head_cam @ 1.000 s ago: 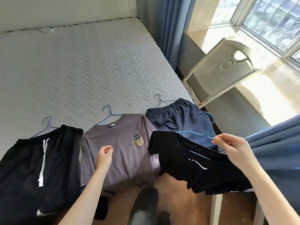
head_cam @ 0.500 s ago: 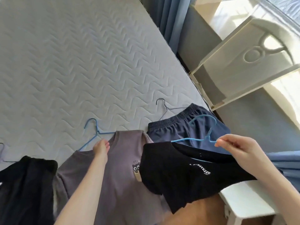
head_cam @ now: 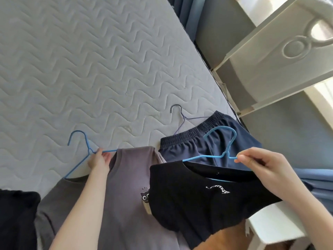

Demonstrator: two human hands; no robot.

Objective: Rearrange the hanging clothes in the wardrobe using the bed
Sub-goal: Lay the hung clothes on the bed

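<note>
mattress (head_cam: 90, 60): pale grey, quilted in wavy stitching; fills the upper left, its right edge running diagonally down to the right.
curtain (head_cam: 185, 18): blue, hanging in folds past the mattress's far right corner.
wall (head_cam: 288, 141): plain grey, beyond the mattress's right edge.
moulded panel (head_cam: 270, 56): white, raised ring and oval opening, tilted, upper right.
window ledge (head_cam: 324, 92): pale, brightly sunlit.
second curtain (head_cam: 313, 179): blue, bunched folds, lower right.
white surface (head_cam: 273, 230): flat top, kind unclear.
floor (head_cam: 225, 239): brown, narrow patch at bottom.
</note>
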